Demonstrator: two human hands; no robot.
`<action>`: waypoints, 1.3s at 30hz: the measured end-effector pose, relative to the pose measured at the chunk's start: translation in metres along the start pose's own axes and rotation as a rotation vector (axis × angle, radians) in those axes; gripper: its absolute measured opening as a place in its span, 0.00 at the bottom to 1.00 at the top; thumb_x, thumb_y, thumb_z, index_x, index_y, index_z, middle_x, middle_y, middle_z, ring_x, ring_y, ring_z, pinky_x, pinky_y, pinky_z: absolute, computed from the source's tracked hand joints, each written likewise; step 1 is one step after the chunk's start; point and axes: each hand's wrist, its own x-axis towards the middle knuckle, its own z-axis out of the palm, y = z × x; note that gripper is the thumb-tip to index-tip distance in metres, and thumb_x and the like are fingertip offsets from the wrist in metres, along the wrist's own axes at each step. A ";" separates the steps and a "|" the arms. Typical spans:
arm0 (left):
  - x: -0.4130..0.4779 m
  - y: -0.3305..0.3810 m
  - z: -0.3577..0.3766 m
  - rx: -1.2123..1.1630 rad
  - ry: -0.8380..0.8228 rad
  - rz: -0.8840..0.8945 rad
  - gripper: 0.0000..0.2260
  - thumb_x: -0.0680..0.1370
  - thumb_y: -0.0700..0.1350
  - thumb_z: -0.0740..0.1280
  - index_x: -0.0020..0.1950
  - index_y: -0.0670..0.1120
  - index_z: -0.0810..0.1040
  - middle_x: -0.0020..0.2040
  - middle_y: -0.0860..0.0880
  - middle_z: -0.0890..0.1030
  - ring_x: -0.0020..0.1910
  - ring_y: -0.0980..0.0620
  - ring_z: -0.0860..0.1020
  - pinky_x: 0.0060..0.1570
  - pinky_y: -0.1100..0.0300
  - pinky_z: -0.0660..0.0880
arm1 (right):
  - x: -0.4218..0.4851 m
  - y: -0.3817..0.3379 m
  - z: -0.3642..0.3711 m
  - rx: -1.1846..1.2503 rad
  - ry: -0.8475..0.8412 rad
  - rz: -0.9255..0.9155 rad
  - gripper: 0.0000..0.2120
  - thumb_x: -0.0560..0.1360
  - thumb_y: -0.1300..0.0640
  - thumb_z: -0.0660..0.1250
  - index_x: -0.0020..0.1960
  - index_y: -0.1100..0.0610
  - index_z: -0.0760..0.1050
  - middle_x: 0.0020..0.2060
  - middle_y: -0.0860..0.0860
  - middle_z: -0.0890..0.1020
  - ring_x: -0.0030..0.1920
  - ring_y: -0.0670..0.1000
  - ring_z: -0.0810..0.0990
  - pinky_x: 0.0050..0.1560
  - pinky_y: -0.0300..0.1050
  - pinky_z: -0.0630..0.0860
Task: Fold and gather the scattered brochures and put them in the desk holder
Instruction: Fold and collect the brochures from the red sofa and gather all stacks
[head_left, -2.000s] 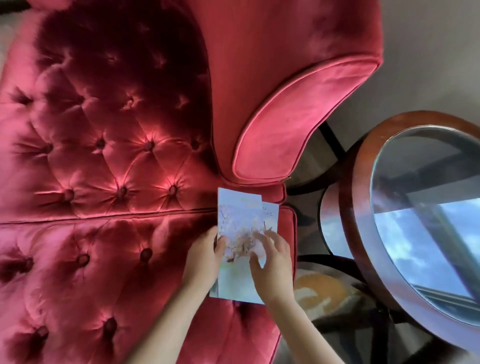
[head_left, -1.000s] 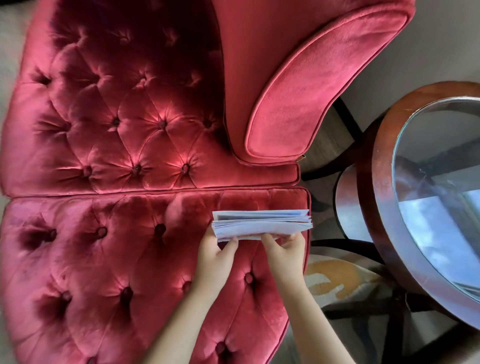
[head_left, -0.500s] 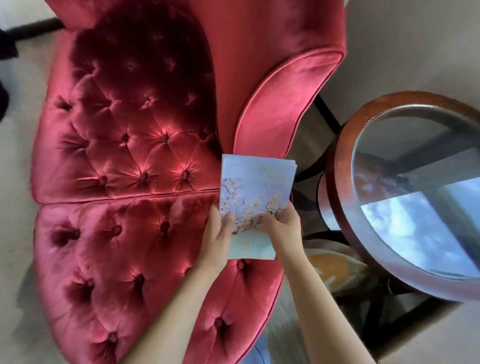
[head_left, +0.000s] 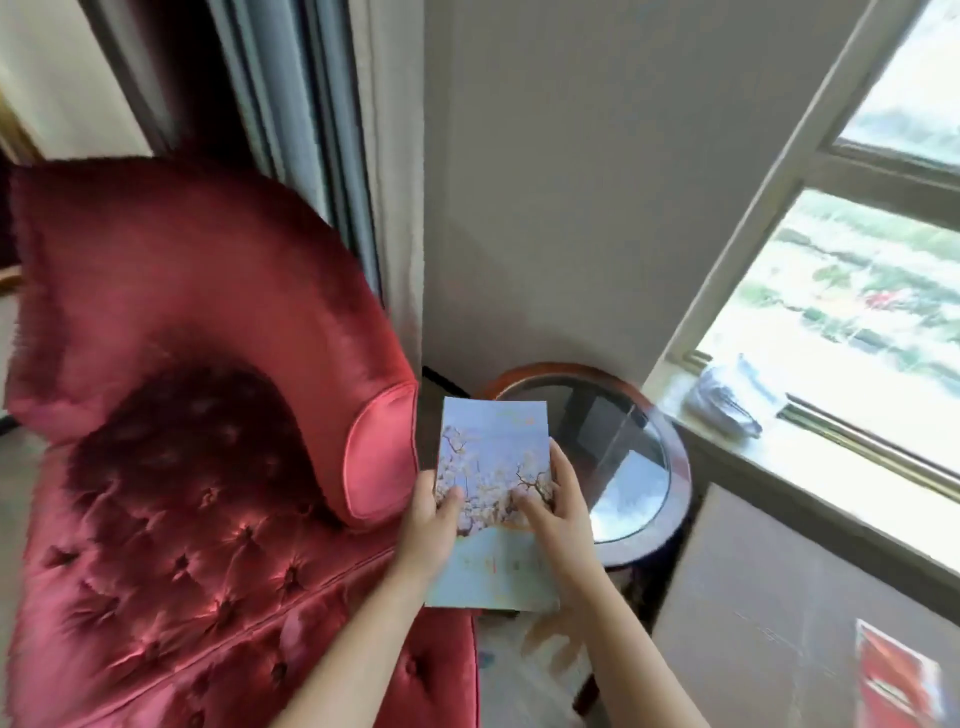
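Observation:
A stack of folded brochures (head_left: 493, 467), pale blue with a blossoming-branch picture on the top cover, is held upright in front of me in both hands. My left hand (head_left: 428, 530) grips its left edge with the thumb on the cover. My right hand (head_left: 558, 512) grips the right edge, thumb across the picture. The stack hangs in the air between the red chair's arm and the round table. No desk holder shows in this view.
A red tufted velvet armchair (head_left: 197, 467) fills the left. A round glass-topped wooden side table (head_left: 675, 467) stands right of it by the wall. A windowsill (head_left: 810, 467) carries a crumpled clear bag (head_left: 727, 400). A cardboard box (head_left: 779, 613) sits at lower right.
The stack was squared edge-on over the chair seat, then turned cover-up and lifted. My view has swung up from the seat towards the wall, table and window.

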 end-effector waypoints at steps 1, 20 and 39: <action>-0.011 0.016 0.014 0.003 -0.047 0.019 0.09 0.79 0.36 0.60 0.58 0.43 0.72 0.54 0.49 0.77 0.53 0.52 0.75 0.53 0.61 0.72 | -0.013 -0.014 -0.018 0.009 0.045 0.006 0.30 0.75 0.68 0.64 0.73 0.48 0.62 0.60 0.41 0.80 0.59 0.42 0.79 0.54 0.40 0.79; -0.294 0.084 0.426 0.502 -0.886 0.330 0.17 0.76 0.46 0.68 0.62 0.44 0.70 0.56 0.45 0.80 0.51 0.45 0.80 0.54 0.47 0.76 | -0.313 -0.014 -0.441 -0.058 0.893 0.270 0.34 0.73 0.64 0.65 0.75 0.50 0.57 0.65 0.49 0.76 0.61 0.48 0.76 0.62 0.49 0.75; -0.259 0.025 0.603 0.638 -0.855 0.090 0.17 0.77 0.47 0.66 0.64 0.48 0.70 0.56 0.48 0.80 0.51 0.48 0.80 0.53 0.52 0.76 | -0.232 0.088 -0.619 -0.223 0.719 0.527 0.18 0.73 0.60 0.68 0.57 0.51 0.65 0.52 0.48 0.78 0.53 0.51 0.79 0.47 0.44 0.76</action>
